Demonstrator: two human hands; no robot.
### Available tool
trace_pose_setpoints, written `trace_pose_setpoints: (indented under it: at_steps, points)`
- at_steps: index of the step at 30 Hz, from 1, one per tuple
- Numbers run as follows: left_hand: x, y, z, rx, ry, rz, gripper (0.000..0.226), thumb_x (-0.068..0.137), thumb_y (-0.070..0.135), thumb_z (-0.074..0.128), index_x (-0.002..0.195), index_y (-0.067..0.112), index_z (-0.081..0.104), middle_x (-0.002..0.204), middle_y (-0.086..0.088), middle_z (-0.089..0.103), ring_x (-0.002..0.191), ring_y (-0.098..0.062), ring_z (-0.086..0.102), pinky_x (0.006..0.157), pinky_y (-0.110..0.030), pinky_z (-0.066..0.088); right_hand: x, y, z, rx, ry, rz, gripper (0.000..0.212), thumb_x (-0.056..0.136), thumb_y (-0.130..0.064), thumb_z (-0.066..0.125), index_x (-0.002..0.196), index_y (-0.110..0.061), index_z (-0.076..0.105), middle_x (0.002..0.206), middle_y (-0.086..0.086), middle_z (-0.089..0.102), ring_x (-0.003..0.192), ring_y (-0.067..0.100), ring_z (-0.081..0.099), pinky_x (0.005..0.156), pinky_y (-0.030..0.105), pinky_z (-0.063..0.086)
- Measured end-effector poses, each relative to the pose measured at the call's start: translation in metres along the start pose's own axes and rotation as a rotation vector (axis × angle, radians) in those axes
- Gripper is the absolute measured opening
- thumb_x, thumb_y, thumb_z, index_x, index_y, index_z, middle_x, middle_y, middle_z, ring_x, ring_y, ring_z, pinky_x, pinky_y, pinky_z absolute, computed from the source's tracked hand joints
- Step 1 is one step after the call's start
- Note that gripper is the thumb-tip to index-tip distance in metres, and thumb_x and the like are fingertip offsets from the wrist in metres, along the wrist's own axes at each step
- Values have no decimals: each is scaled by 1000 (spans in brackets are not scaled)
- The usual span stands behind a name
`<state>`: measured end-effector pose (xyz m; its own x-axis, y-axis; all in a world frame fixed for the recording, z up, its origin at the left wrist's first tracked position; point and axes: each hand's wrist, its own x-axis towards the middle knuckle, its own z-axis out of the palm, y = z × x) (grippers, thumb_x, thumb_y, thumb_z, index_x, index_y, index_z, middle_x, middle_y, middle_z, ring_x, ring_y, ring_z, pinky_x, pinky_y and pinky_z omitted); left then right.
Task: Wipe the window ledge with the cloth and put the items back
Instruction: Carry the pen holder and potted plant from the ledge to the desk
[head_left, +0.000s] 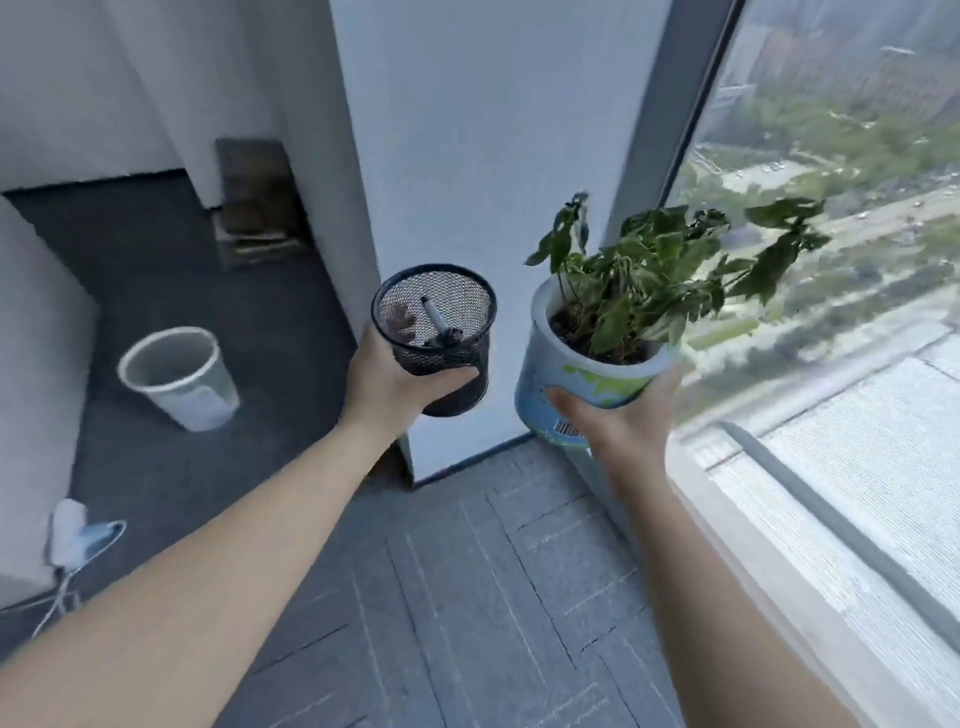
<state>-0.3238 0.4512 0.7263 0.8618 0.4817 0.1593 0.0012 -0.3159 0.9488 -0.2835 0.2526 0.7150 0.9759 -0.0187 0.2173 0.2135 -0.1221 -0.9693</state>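
My left hand (387, 382) grips a black mesh pen holder (436, 332) from its side and holds it in the air; a pen and some small bits lie inside it. My right hand (618, 415) cups the underside of a potted plant (582, 364), a white and blue pot with green leaves, also lifted in the air. Both items hang in front of a white pillar. The pale window ledge (769, 561) runs along the glass at the right, below and behind the plant. No cloth is in view.
A white pillar (483, 156) stands straight ahead. A white waste bin (179, 376) sits on the dark carpet at the left. A white adapter with a cable (70, 535) lies at the lower left. Grey carpet tiles (467, 597) cover the floor below my arms.
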Motion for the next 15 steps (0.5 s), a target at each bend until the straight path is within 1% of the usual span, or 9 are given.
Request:
trace_pose_setpoints:
  at_steps: [2,3,6,7,9,11,13,14,15]
  points:
    - [0,-4,-57,33,80,2,89,38,42,81,118,14,53,117,-2,66,113,-17,60,103,-38,46,-9,-20,46,5,-80,-31,82,39,-32,84,109,-21,43,116,9,55,106,22,57,83,34,51]
    - [-1,-6,-86,49,128,0,90,37,43,81,117,13,54,116,-3,67,112,-18,61,102,-39,46,-15,-32,69,4,-122,-47,80,39,-29,83,107,-17,41,113,9,54,103,22,57,80,31,50]
    - [-9,-9,-169,95,262,-6,89,35,42,81,115,9,57,112,-1,68,106,-16,62,97,-21,46,-38,-61,138,27,-235,-65,75,41,-27,81,99,-16,34,109,9,52,98,22,54,78,32,49]
    - [-14,-13,-199,99,298,-9,90,35,43,80,115,11,56,112,-1,68,107,-16,62,98,-23,46,-48,-69,164,38,-266,-81,76,42,-25,82,99,-16,34,108,7,51,98,21,54,79,33,50]
    - [-27,-18,-258,103,358,-29,91,34,45,79,117,16,54,114,0,68,109,-17,61,100,-34,47,-70,-87,214,74,-333,-113,78,44,-18,86,103,-15,34,109,5,51,100,19,54,81,30,50]
    - [-41,-28,-324,114,423,-50,87,35,42,78,115,17,56,113,1,68,108,-16,62,96,-32,47,-98,-106,271,115,-397,-131,79,49,-10,89,108,-13,36,109,2,50,101,15,53,79,17,50]
    - [-55,-32,-383,146,487,-59,84,34,42,77,112,16,59,111,0,69,107,-17,63,94,-31,47,-128,-126,324,148,-456,-136,78,54,-6,87,112,-14,35,102,-11,47,96,7,52,71,0,44]
    - [-60,-34,-411,172,519,-51,85,34,44,75,112,16,59,111,0,69,107,-17,62,97,-32,47,-141,-134,350,161,-489,-140,78,54,-6,86,111,-16,35,101,-13,46,94,5,52,68,-4,42]
    - [-65,-36,-437,189,553,-45,87,33,46,74,113,15,58,112,1,67,108,-17,61,99,-32,45,-154,-141,374,170,-522,-141,78,54,-6,87,111,-17,34,103,-10,48,95,7,53,66,-5,41]
